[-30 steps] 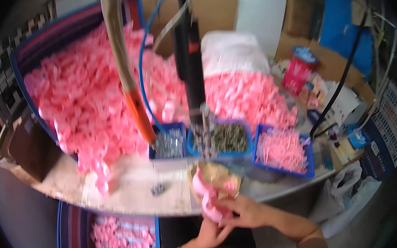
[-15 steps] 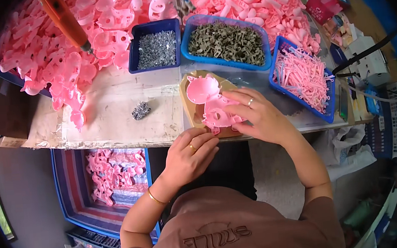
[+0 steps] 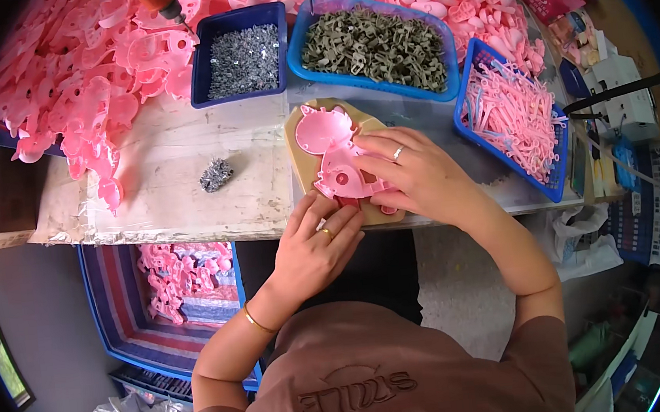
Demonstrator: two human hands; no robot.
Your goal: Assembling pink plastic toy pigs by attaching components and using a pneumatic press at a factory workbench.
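A pink animal-shaped plastic shell (image 3: 327,131) lies in a tan holding block (image 3: 303,150) at the table's front edge. My right hand (image 3: 423,177) grips the shell's right side, thumb below and fingers above. At the shell's lower edge, my left hand (image 3: 319,243) has its fingers bent and close together, with the tips pressed on it. What lies under the fingertips is hidden. A small heap of metal screws (image 3: 216,175) sits on the table left of the block.
Behind the block stand a dark blue tray of small metal parts (image 3: 245,62) and a blue tray of olive-green clips (image 3: 375,52). A blue basket of thin pink pieces (image 3: 508,113) is at right. An orange screwdriver (image 3: 159,0) hangs above piled pink shells (image 3: 64,81). More pink parts (image 3: 178,276) fill a lower bin.
The pink shell has gone from slightly raised to lying flatter in the block. My left fingers have come up against its lower edge. The whole view has shifted a little.
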